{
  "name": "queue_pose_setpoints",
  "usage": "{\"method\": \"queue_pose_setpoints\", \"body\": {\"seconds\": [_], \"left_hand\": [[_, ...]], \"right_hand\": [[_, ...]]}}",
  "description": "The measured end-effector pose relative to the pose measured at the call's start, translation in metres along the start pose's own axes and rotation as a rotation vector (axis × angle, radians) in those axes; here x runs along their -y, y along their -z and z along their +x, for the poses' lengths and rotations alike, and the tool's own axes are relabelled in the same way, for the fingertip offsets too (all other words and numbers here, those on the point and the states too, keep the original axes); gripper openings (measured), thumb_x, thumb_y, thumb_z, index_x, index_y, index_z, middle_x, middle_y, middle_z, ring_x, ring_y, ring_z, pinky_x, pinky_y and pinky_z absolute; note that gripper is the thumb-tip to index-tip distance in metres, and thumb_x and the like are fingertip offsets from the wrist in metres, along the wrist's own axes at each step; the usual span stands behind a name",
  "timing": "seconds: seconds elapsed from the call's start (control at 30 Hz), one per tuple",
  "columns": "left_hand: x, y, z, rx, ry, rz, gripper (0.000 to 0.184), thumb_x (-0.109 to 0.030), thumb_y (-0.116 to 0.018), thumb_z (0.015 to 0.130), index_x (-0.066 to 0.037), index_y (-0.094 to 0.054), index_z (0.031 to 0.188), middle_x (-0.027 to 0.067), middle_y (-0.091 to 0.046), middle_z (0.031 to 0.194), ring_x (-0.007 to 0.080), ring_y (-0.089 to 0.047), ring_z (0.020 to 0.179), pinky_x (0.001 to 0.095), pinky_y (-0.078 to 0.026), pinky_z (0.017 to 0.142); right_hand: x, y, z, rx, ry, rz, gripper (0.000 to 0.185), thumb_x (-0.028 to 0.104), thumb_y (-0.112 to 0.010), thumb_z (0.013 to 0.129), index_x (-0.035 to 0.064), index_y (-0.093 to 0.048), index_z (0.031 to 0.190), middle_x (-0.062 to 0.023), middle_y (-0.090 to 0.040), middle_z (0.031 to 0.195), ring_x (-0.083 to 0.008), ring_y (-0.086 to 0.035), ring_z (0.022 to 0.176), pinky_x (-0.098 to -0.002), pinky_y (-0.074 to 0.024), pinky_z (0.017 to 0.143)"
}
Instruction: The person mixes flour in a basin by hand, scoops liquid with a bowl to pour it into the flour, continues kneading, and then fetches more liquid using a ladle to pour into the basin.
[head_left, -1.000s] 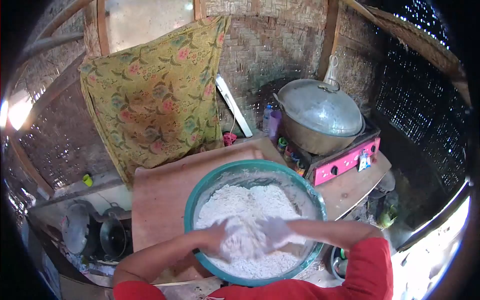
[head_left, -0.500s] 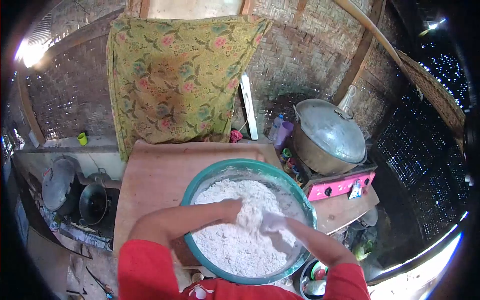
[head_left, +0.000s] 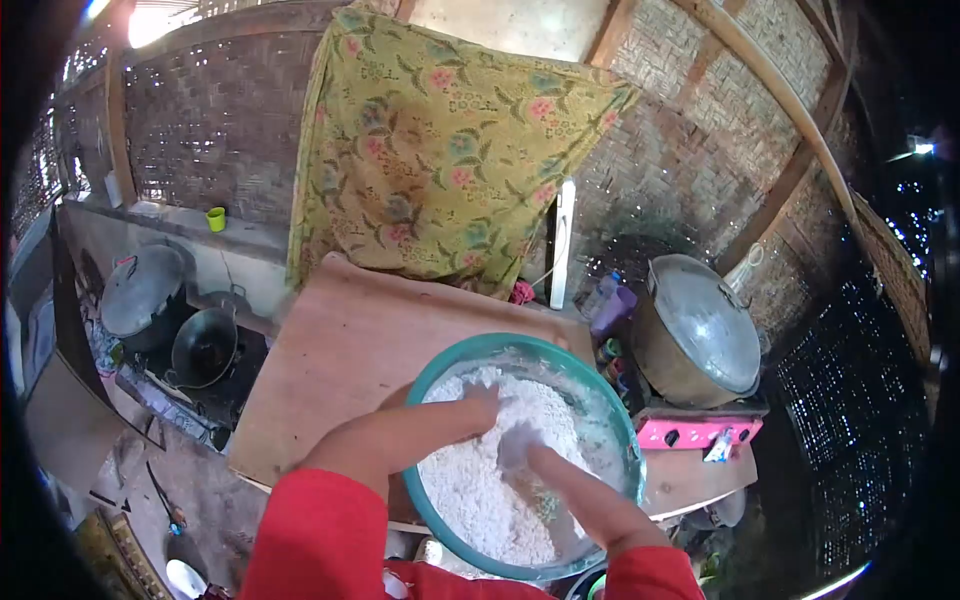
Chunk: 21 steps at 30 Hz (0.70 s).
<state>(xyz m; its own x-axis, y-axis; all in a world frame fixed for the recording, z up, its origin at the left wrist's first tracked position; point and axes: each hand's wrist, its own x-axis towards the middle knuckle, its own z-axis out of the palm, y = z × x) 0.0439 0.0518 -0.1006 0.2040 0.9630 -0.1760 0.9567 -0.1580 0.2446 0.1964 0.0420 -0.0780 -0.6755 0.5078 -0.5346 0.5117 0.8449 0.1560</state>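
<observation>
A wide green basin (head_left: 628, 440) holds a mound of white, crumbly flour-like powder (head_left: 470, 500). Both of my hands are down in it, dusted white. My left hand (head_left: 482, 398) is at the far left part of the mound, its fingers partly sunk in the powder and blurred. Closer to me and a little to the right, my right hand (head_left: 518, 446) touches the powder, its whitened fingers smeared by motion. A greenish patch (head_left: 546, 503) shows in the powder below my right wrist. Powder hides how the fingers are bent.
The basin stands on a wooden table (head_left: 340, 350). At the right, a large lidded pot (head_left: 690, 330) sits on a pink stove (head_left: 690, 432), beside a purple cup (head_left: 613, 310) and a bottle (head_left: 598, 296). At the left are another lidded pot (head_left: 145, 290) and a dark wok (head_left: 205, 347).
My view has tilted and swung left, so the basin appears lower and further right. My hands have shifted within the powder, and the greenish patch now shows.
</observation>
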Motion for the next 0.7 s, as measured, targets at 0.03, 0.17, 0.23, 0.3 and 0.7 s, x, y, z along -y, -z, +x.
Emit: {"method": "queue_pose_setpoints", "body": {"seconds": [0.03, 0.17, 0.23, 0.3, 0.7], "left_hand": [[0.000, -0.019, 0.017, -0.062, 0.032, -0.068, 0.090, -0.017, -0.076, 0.057, -0.023, -0.037, 0.138, 0.0226, -0.034, 0.138, 0.0416, -0.050, 0.112, 0.0532, -0.042, 0.092], [-0.026, 0.042, -0.072, 0.052, -0.268, -0.043, 0.039, -0.019, -0.068, 0.066, 0.000, -0.062, 0.100, 0.0204, -0.061, 0.094, 0.0354, -0.062, 0.086, 0.0420, -0.051, 0.075], [-0.031, 0.044, -0.088, 0.176, -0.349, -0.216, 0.064, -0.032, -0.075, 0.061, -0.011, -0.052, 0.117, 0.0230, -0.061, 0.097, 0.0391, -0.060, 0.091, 0.0441, -0.049, 0.078], [-0.029, 0.030, -0.087, 0.078, -0.364, -0.420, 0.083, -0.019, -0.079, 0.052, -0.005, -0.042, 0.125, 0.0229, -0.060, 0.099, 0.0362, -0.062, 0.089, 0.0439, -0.050, 0.077], [-0.017, 0.089, -0.090, -0.317, -0.124, -0.271, 0.061, -0.040, -0.062, 0.081, -0.005, -0.041, 0.127, 0.0229, -0.048, 0.123, 0.0408, -0.050, 0.109, 0.0471, -0.040, 0.093]], "right_hand": [[-0.008, -0.006, 0.004, -0.052, 0.001, 0.054, 0.029, 0.037, -0.064, 0.066, 0.0083, -0.068, 0.069, -0.0126, -0.065, 0.077, -0.0299, -0.061, 0.076, -0.0411, -0.0494, 0.073], [0.009, 0.036, -0.055, 0.380, 0.110, -0.037, 0.053, 0.046, -0.057, 0.078, 0.0001, -0.061, 0.105, -0.0198, -0.065, 0.095, -0.0297, -0.064, 0.087, -0.0404, -0.0507, 0.070], [-0.019, 0.049, -0.096, 0.348, 0.217, 0.266, 0.055, 0.046, -0.058, 0.080, -0.0009, -0.058, 0.109, -0.0197, -0.063, 0.102, -0.0283, -0.062, 0.091, -0.0380, -0.0488, 0.077], [-0.085, -0.006, -0.094, -0.043, 0.562, 0.339, 0.055, 0.044, -0.060, 0.081, -0.0013, -0.056, 0.111, -0.0189, -0.061, 0.107, -0.0258, -0.061, 0.094, -0.0361, -0.0463, 0.082], [-0.017, 0.055, 0.035, 0.051, 0.082, 0.657, 0.057, 0.050, -0.057, 0.081, 0.0023, -0.058, 0.113, -0.0155, -0.062, 0.104, -0.0213, -0.057, 0.086, -0.0362, -0.0452, 0.077]]}}
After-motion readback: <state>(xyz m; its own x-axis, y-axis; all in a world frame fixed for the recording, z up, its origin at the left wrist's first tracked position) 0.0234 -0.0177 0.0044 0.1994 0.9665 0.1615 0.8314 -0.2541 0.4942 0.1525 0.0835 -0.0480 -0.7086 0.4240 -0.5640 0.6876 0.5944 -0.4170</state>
